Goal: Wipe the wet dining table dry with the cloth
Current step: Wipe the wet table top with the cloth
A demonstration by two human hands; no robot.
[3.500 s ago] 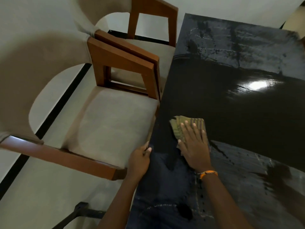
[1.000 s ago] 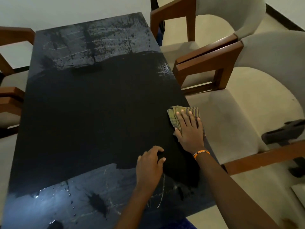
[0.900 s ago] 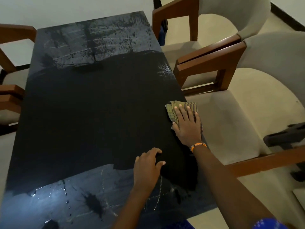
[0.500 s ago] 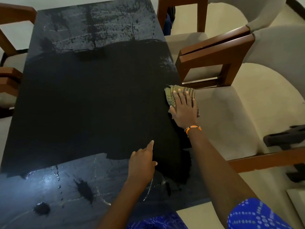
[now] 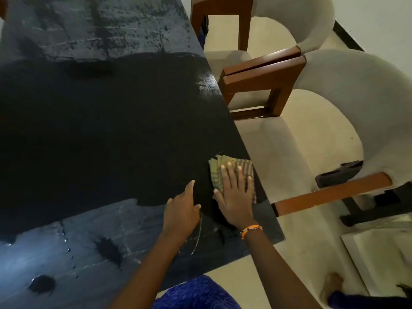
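Head view: I see my right hand flat on the cloth, fingers straight and spread, palm pressing it onto the dining table. Cloth is a folded greenish striped rag, sitting at the table's right edge, near the front right corner; its right side runs just about to the edge. An orange bracelet circles that wrist.

My left hand rests on the tabletop just left of the right hand, not touching the cloth. Index finger stretched forward, thumb out to the side, other fingers loosely bent; holding nothing, relaxed.

Tabletop is black. Middle band looks matte and dark. Far end shows grey streaky sheen with dark specks; near end shows the same shine plus droplets and a couple of dark blotches, so wet film at both ends.

On the right, two wooden chairs with beige upholstery: the near chair pulled close beside the table edge next to the cloth, the far chair behind it. Blue patterned clothing shows at bottom centre. Pale floor under the chairs; a bare foot is at lower right, blurry.
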